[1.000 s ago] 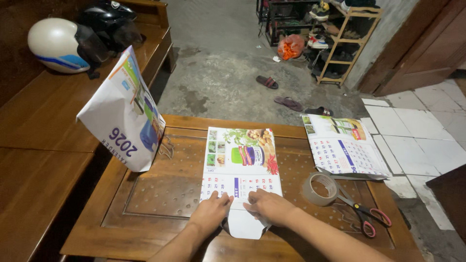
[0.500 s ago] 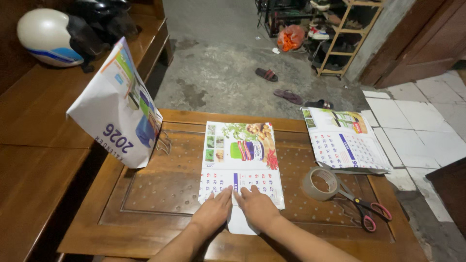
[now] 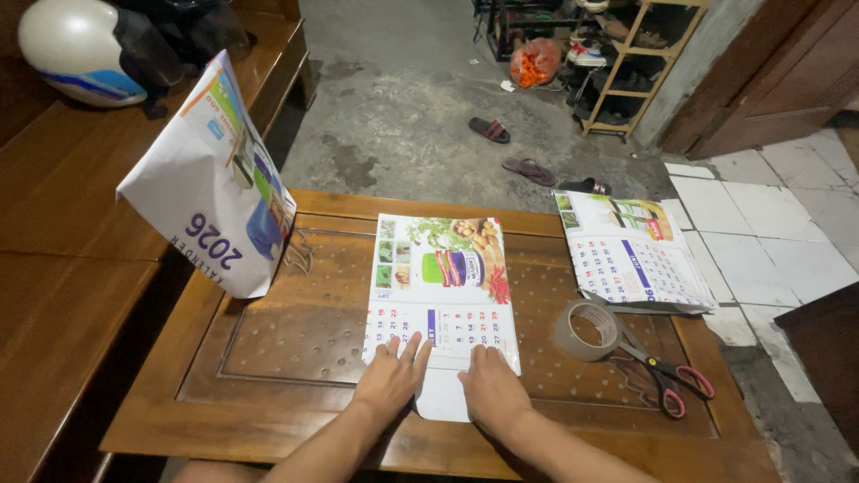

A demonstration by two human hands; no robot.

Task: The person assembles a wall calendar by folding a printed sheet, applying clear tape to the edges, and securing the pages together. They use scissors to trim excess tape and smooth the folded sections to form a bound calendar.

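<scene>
— Camera where?
— Head-worn, looking steeply down and forward over the table (image 3: 268,358), close above the left hand (image 3: 386,380) and right hand (image 3: 490,394) at the bottom edge.
— Facing?
— Toward the concrete floor (image 3: 403,116) and shoe rack (image 3: 640,63) beyond.
— Second view?
— Only this one.

We see a home's front porch or entry; a shoe rack (image 3: 631,67) stands by bare concrete with sandals (image 3: 491,130) scattered; helmets (image 3: 76,49) rest on a wooden bench (image 3: 72,206); a carved wooden worktop (image 3: 295,340) sits nearby.
</scene>
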